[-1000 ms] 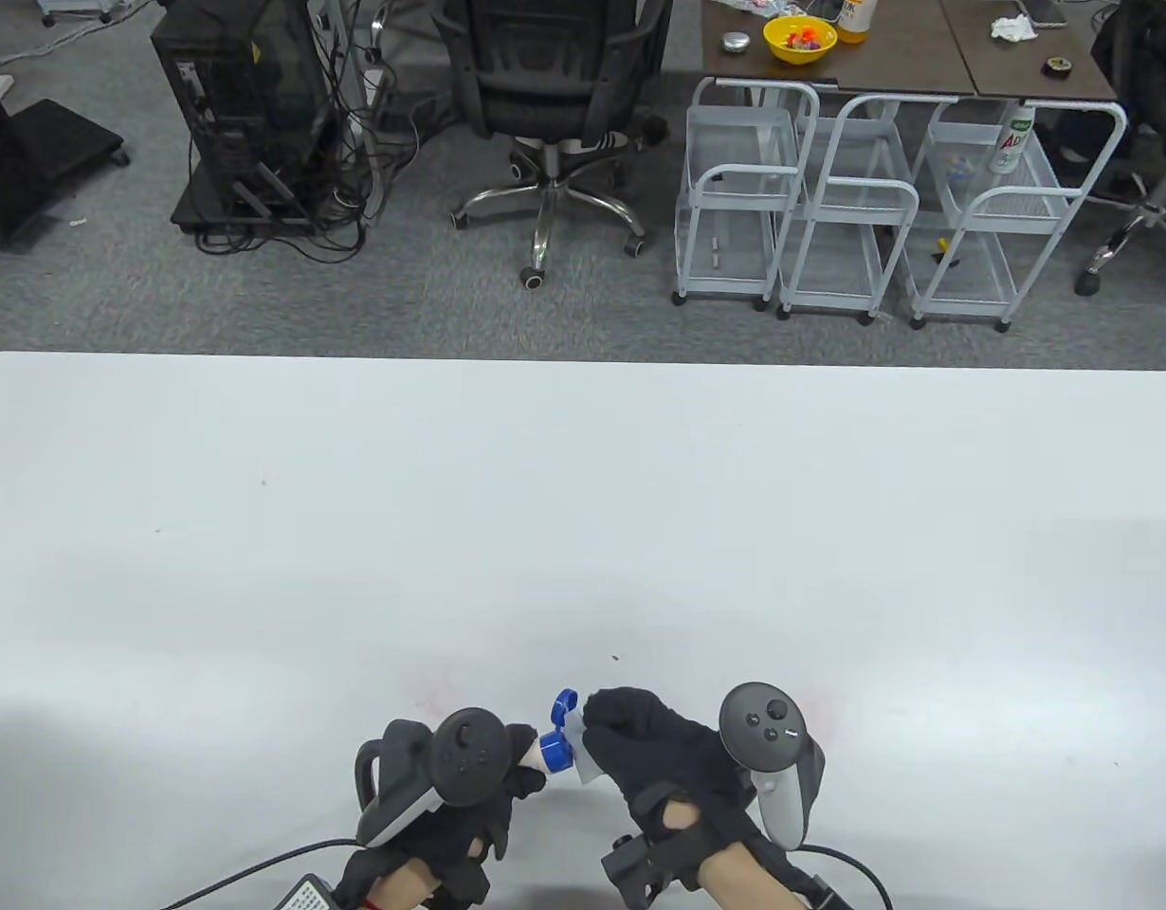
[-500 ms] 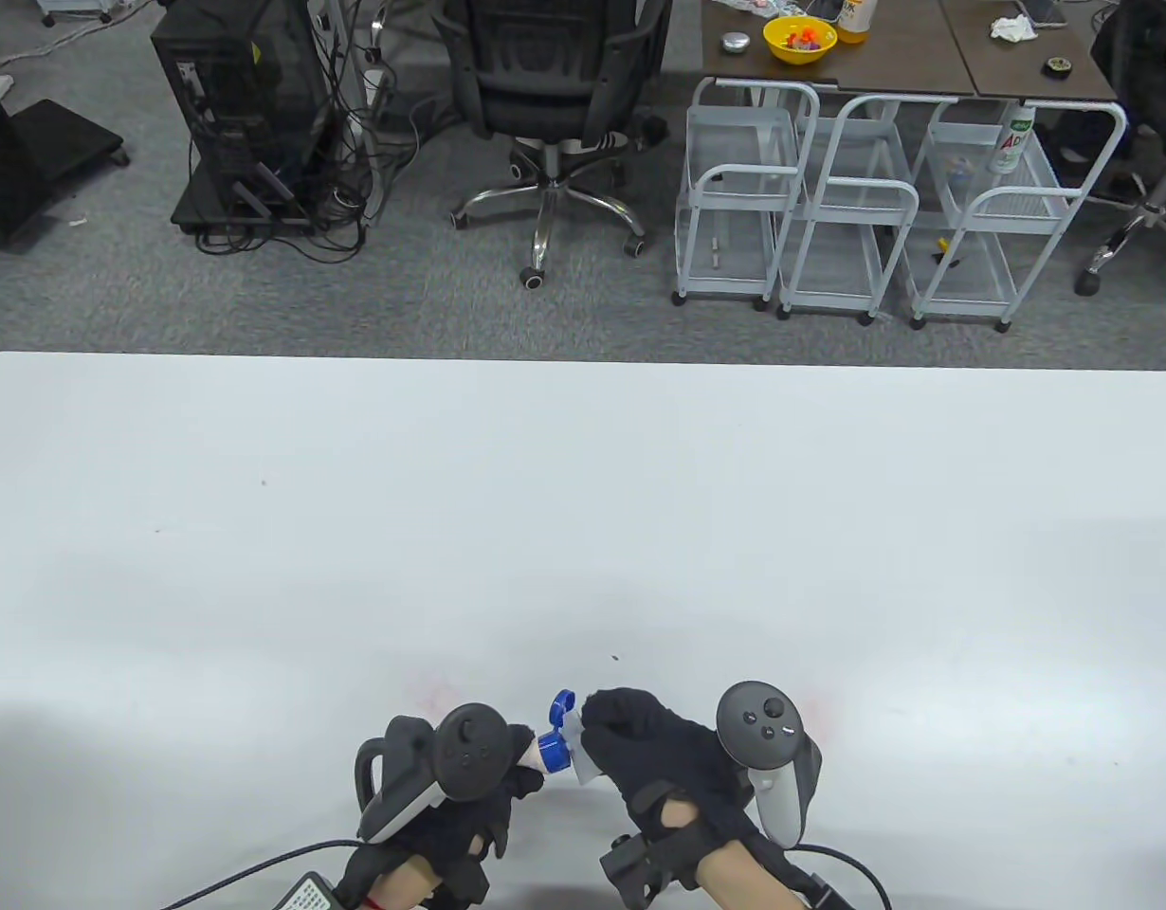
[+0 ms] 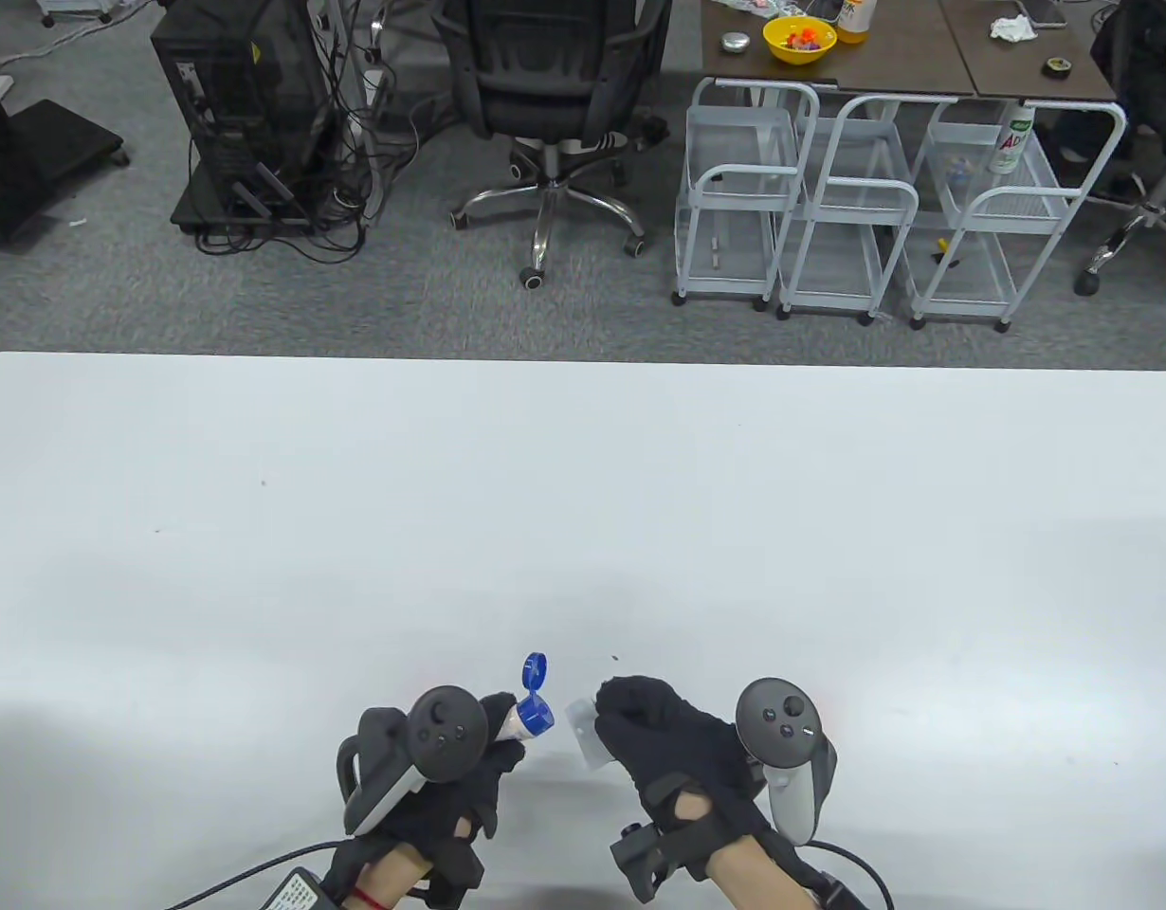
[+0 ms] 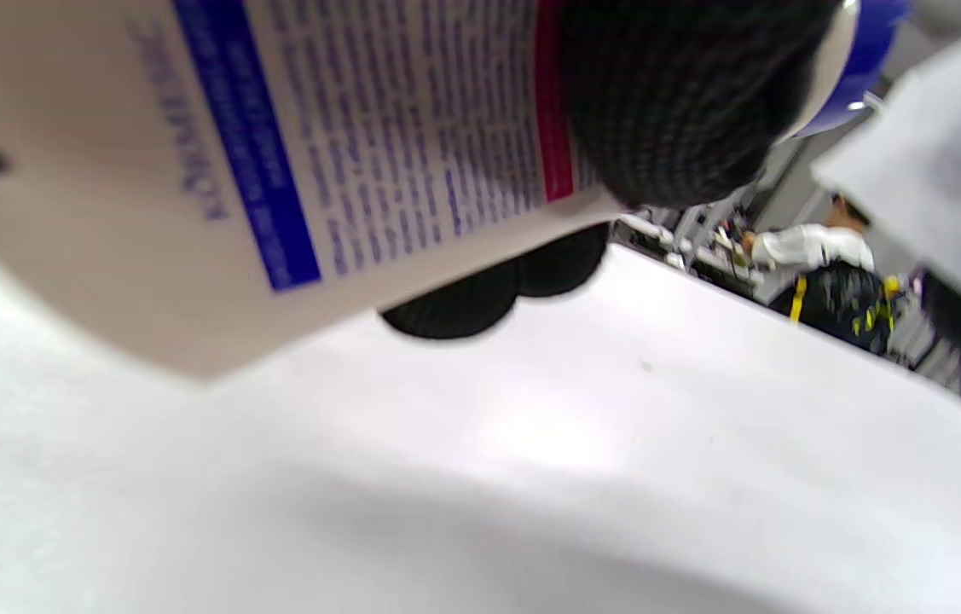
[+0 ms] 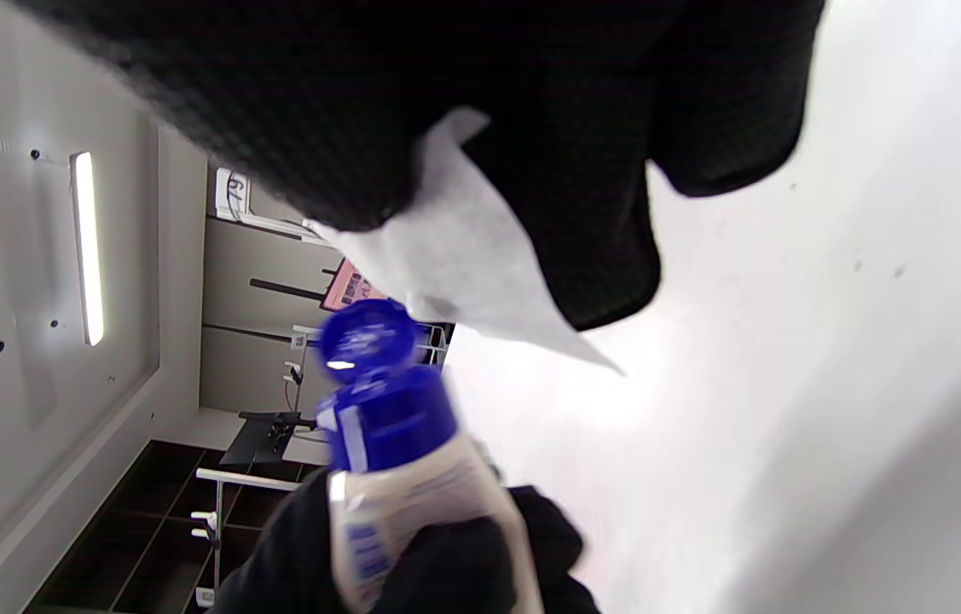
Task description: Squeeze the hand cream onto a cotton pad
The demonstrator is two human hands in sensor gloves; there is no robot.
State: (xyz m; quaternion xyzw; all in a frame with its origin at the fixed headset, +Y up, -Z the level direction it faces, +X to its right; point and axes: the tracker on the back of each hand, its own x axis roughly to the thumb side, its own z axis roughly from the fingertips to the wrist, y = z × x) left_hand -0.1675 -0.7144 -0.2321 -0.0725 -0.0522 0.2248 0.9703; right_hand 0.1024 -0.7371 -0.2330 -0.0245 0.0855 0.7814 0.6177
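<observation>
My left hand (image 3: pixel 483 749) grips a cream-coloured hand cream tube (image 3: pixel 519 720) with a blue flip cap (image 3: pixel 535 671) standing open. The tube fills the left wrist view (image 4: pixel 258 153) and shows in the right wrist view (image 5: pixel 412 503). My right hand (image 3: pixel 654 735) pinches a white cotton pad (image 3: pixel 584 736) by its edge, a short gap to the right of the tube's nozzle. The pad also shows in the right wrist view (image 5: pixel 480 273) and at the right of the left wrist view (image 4: pixel 940 162). Both hands hover just above the white table (image 3: pixel 583 531) near its front edge.
Beyond the table's far edge stand an office chair (image 3: pixel 555 104), a computer tower (image 3: pixel 242 114) and white wire carts (image 3: pixel 867 209). A yellow bowl (image 3: pixel 799 40) sits on a brown desk behind them.
The tube's nozzle was against the cotton pad; now my left hand has drawn the tube back to the left, and my right hand has shifted slightly right. A gap has opened between them.
</observation>
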